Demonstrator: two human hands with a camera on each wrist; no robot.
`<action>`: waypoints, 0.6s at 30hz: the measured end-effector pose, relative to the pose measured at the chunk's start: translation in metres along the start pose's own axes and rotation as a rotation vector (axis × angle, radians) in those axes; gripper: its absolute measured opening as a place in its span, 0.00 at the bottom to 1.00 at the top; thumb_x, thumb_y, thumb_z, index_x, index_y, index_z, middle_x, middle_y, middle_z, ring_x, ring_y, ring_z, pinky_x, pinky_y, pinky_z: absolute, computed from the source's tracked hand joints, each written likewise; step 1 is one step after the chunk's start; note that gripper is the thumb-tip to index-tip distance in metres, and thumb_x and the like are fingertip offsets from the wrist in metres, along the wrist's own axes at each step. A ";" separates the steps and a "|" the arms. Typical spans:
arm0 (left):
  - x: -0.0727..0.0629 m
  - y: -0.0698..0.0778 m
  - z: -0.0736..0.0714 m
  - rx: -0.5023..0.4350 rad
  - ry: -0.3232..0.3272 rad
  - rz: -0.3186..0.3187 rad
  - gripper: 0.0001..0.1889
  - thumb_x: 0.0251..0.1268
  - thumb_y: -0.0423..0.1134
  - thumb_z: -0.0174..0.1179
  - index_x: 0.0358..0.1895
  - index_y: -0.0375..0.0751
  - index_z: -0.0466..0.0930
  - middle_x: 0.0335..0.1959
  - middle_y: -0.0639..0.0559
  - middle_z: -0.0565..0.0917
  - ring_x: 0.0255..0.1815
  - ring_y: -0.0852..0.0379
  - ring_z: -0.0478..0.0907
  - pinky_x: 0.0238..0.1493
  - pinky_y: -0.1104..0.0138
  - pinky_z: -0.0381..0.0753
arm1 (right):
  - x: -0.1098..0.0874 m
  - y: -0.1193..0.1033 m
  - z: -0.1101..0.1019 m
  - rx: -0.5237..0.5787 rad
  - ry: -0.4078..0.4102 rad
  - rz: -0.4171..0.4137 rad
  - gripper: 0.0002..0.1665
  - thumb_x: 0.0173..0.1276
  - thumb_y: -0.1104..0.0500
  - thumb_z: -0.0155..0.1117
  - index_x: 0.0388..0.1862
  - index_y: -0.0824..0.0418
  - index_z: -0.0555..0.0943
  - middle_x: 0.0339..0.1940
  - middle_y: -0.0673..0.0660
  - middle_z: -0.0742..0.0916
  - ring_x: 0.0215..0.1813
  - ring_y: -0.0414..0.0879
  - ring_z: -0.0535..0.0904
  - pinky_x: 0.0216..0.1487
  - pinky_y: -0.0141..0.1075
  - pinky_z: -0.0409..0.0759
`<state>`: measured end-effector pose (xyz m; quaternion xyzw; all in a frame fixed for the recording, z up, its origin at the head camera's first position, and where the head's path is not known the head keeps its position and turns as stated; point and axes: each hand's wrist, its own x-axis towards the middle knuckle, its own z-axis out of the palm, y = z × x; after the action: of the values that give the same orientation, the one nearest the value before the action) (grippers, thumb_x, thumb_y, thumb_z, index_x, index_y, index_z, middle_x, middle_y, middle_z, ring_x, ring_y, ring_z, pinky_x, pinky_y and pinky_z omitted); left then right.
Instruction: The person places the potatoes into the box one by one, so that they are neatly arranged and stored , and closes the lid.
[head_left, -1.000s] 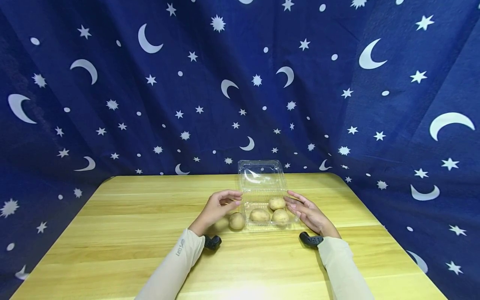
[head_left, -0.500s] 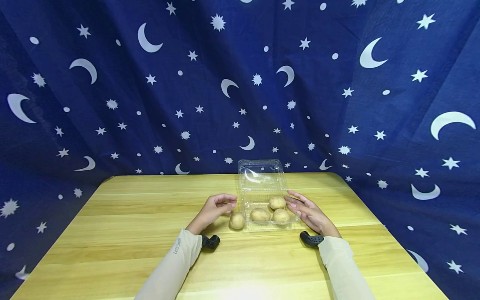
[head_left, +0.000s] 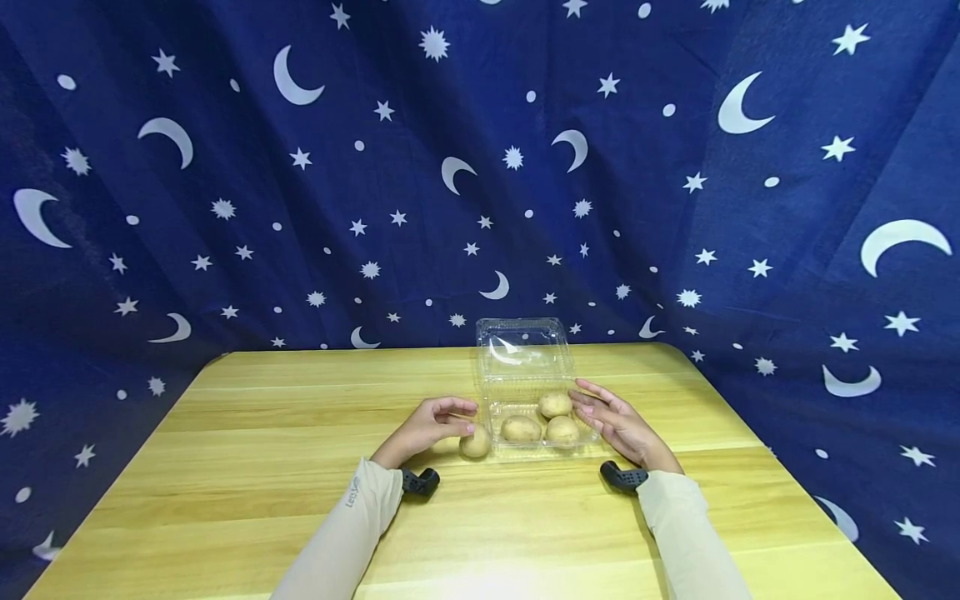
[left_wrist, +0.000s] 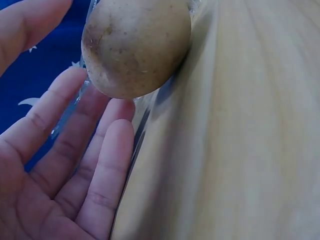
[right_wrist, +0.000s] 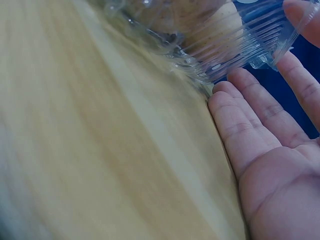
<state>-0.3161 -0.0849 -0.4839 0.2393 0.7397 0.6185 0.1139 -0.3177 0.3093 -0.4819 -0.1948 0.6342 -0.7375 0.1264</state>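
My left hand [head_left: 429, 432] is beside a loose potato [head_left: 476, 444] on the table, just left of a clear plastic clamshell box [head_left: 525, 357]. In the left wrist view its fingers reach up with their tips right at the underside of that potato [left_wrist: 137, 47], the thumb spread apart. Three potatoes [head_left: 521, 429] lie in the box's base, whose lid stands raised at the back. My right hand [head_left: 622, 427] is at the base's right side. Its fairly straight fingers [right_wrist: 240, 117] lie along the ribbed wall [right_wrist: 250, 42], with the thumb near the rim.
The light wooden table [head_left: 247, 467] runs to a dark blue curtain [head_left: 405, 167] with white moons and stars behind it. Black wrist cameras [head_left: 422, 482] sit at both wrists, below pale sleeves.
My left hand first drew back a little to the left from the box, then lowered toward the loose potato. My right hand and the box have stayed in place.
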 end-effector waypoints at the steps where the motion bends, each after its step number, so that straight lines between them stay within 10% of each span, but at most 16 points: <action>1: -0.001 0.000 0.000 0.002 -0.011 -0.003 0.24 0.73 0.34 0.69 0.67 0.24 0.80 0.65 0.32 0.84 0.59 0.43 0.85 0.62 0.59 0.85 | 0.000 0.000 0.000 0.000 0.000 0.002 0.41 0.85 0.69 0.52 0.87 0.77 0.45 0.84 0.82 0.51 0.72 0.34 0.77 0.75 0.31 0.72; 18: -0.001 0.000 0.000 0.087 -0.121 0.000 0.35 0.60 0.32 0.79 0.70 0.26 0.78 0.70 0.36 0.82 0.62 0.53 0.81 0.69 0.64 0.79 | 0.000 -0.003 0.003 0.021 -0.004 0.016 0.43 0.86 0.69 0.52 0.87 0.77 0.42 0.84 0.84 0.46 0.71 0.32 0.77 0.75 0.30 0.72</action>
<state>-0.3157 -0.0856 -0.4835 0.2813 0.7576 0.5701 0.1479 -0.3165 0.3074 -0.4786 -0.1899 0.6277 -0.7427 0.1355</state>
